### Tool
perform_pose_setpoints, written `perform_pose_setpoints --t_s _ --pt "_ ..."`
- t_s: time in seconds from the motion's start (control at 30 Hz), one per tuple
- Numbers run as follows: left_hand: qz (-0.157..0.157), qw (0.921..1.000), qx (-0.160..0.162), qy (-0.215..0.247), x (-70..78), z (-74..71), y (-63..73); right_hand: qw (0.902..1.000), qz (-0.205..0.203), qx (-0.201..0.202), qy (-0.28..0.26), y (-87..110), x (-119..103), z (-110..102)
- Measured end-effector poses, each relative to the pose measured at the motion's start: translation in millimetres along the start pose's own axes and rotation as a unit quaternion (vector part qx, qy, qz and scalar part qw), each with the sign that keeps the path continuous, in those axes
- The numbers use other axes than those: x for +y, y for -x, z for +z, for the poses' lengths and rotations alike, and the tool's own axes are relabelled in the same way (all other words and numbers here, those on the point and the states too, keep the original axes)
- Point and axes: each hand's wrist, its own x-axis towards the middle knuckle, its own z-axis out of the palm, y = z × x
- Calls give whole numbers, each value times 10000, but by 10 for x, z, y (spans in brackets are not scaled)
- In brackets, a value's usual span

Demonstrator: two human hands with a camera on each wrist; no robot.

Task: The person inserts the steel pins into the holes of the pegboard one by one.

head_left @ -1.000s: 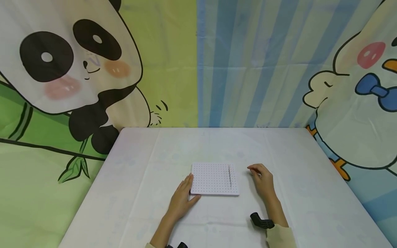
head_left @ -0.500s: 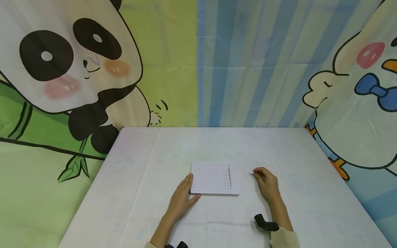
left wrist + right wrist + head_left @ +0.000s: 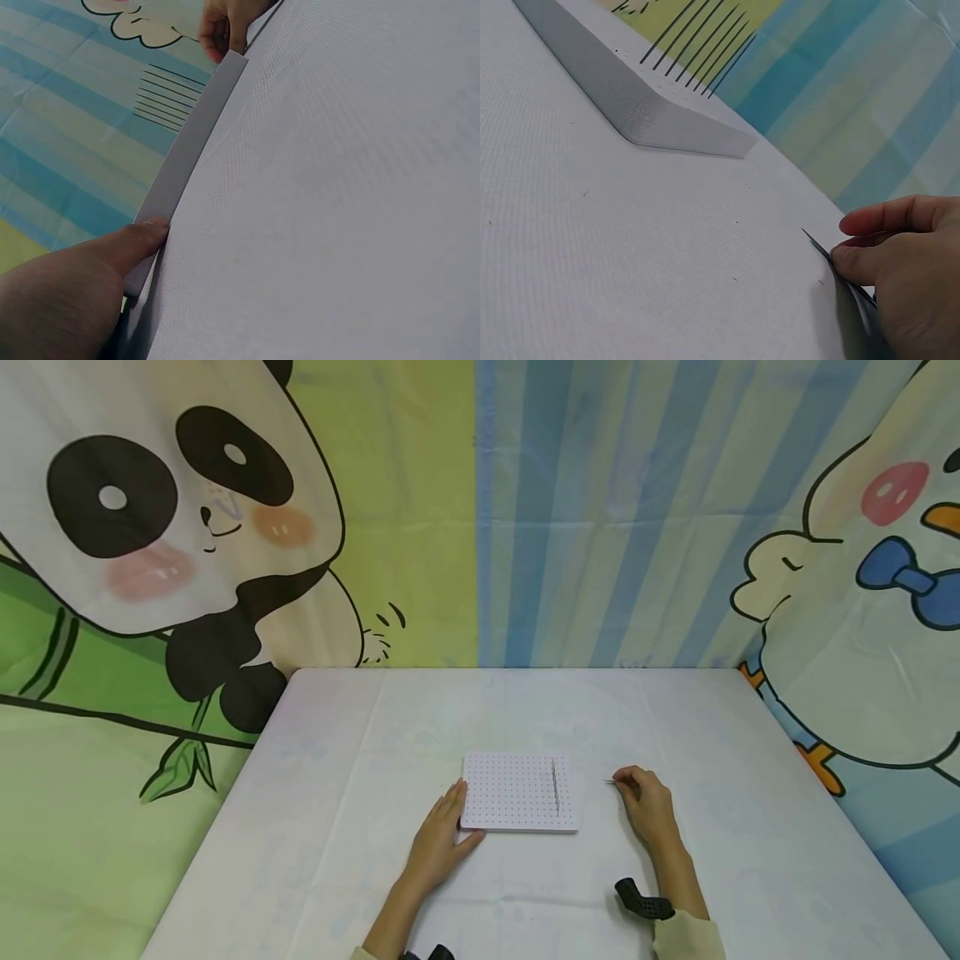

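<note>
A white board with a grid of small holes [image 3: 510,793] lies on the table. A row of several thin dark metal pins [image 3: 556,787] stands upright near its right side; they also show as pins [image 3: 697,52] in the right wrist view. My left hand [image 3: 441,850] rests at the board's near left corner, fingers straight along the left side. In the left wrist view its thumb [image 3: 142,244] touches the front edge. To the right of the board, my right hand [image 3: 648,806] pinches a thin dark pin [image 3: 816,243] between thumb and fingers, low over the table.
A white cloth covers the table [image 3: 420,718]. Behind it hangs a printed backdrop [image 3: 600,527] with a panda and a white bird. Black wrist devices show at the right wrist [image 3: 643,900] and at the bottom edge near the left wrist.
My right hand has moved slightly right and toward me, and a thin pin now sticks out from its fingertips. The left hand and the board stay in place.
</note>
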Motion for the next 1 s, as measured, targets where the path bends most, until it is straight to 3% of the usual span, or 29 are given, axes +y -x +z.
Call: perform_pose_setpoints --t_s 0.23,0.53,0.8,1.0 --pt "11 10000 -7 -20 -7 4 3 9999 91 134 -39 3 15 -1" --pt "-12 10000 -29 4 0 -14 -4 9980 562 162 -258 21 83 -36" --pt "25 10000 -29 37 -5 -10 -6 9997 201 116 1 0 103 -77" --pt "13 10000 -43 30 -10 -7 -6 9996 231 101 110 -2 129 -96"
